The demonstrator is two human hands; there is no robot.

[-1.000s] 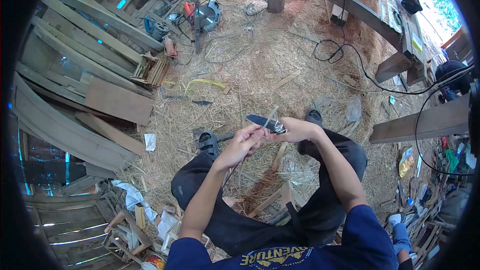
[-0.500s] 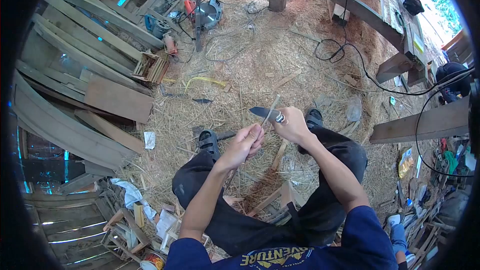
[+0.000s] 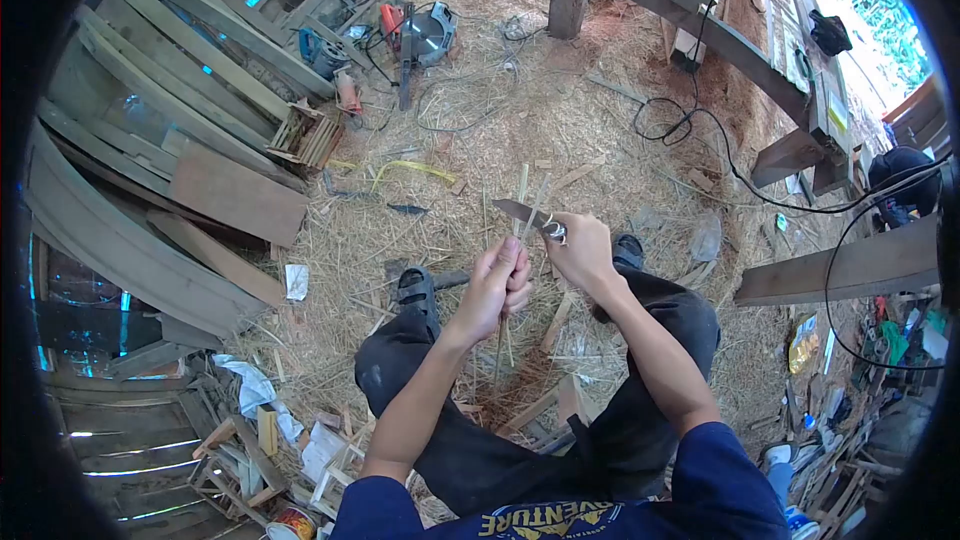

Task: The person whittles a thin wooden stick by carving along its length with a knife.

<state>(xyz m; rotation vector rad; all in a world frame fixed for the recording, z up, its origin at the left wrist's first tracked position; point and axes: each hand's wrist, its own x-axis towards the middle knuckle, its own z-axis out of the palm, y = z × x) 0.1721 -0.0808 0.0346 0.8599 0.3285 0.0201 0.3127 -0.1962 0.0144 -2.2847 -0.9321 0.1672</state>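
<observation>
Slim pale strips, bamboo-like, stand up out of my left hand, which is closed around them. Their lower ends hang beneath the fist, between my knees. Above the fist they fork into two thin lengths. My right hand grips a knife, its fingers wrapped round the mostly hidden handle. The knife's dark blade points left and lies across the strips, just above my left thumb. Whether the edge is cutting into them I cannot tell.
Straw-like shavings cover the floor around my sandals. A circular saw lies ahead, left of centre. Planks lean at left. A timber workbench stands at upper right, a black cable trailing from it. Another person is at far right.
Two separate strip ends now show above my left hand, where one stood out before. The strips have swung more upright. My view has shifted slightly.
</observation>
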